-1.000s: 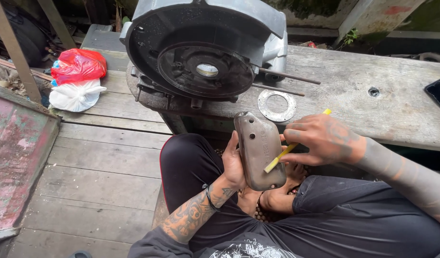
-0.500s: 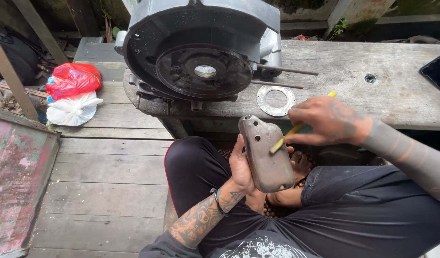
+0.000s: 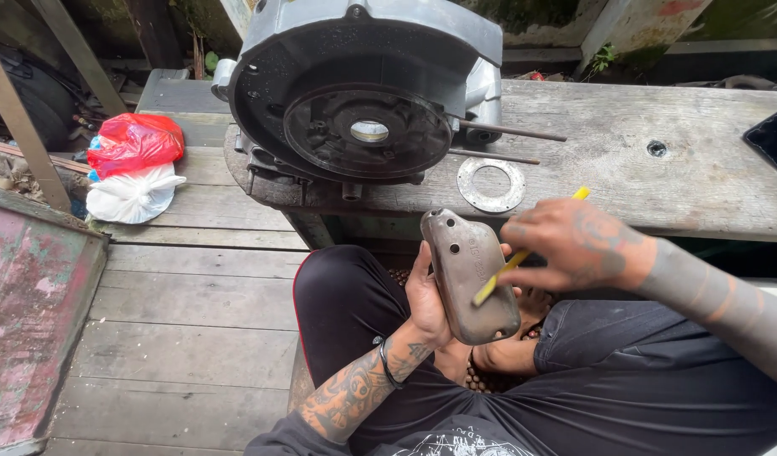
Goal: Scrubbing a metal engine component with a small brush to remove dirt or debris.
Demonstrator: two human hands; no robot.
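Note:
My left hand grips a small oblong metal cover, grimy brown-grey, held upright over my lap. My right hand holds a thin yellow tool whose lower tip rests against the cover's face. Just beyond, on the wooden bench, sits a large grey engine casing with a round black recess facing me. A flat metal ring lies on the bench by the casing. I sit cross-legged in black trousers.
Two thin metal rods stick out from the casing's right side. A red plastic bag and a white bag lie on the plank floor at the left. A worn reddish panel lies at the far left.
The view has shifted so the casing and bench sit further right and nearer. The cover stays in my left hand; the yellow tool's tip has slid lower across its face.

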